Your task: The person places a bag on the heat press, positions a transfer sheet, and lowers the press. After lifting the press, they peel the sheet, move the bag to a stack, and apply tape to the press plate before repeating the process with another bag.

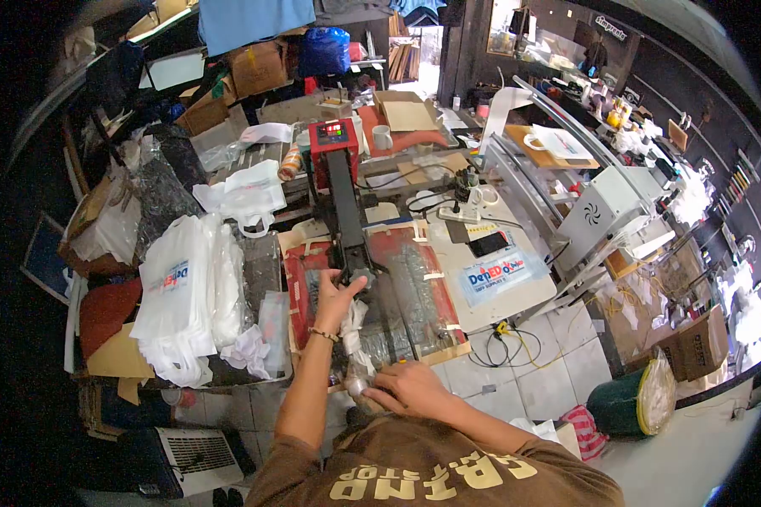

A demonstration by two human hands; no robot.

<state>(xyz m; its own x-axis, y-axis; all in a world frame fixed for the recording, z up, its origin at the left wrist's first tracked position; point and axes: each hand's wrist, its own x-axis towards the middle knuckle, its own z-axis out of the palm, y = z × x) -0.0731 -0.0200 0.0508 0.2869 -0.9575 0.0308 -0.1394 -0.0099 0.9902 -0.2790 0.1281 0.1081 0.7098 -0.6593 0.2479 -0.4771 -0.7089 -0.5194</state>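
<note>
Cluttered bench: left hand grips press handle, right hand covers something indistinct.

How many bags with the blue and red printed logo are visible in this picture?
2. One printed bag lies flat on the white table, right of the press. The other tops the white bag stack at left; more may be hidden inside it.

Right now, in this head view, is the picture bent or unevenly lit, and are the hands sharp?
Head view: fisheye bend curves the edges; corners are black; the doorway at top is washed out; the left hand on the press handle and the right hand are fairly sharp.
</note>
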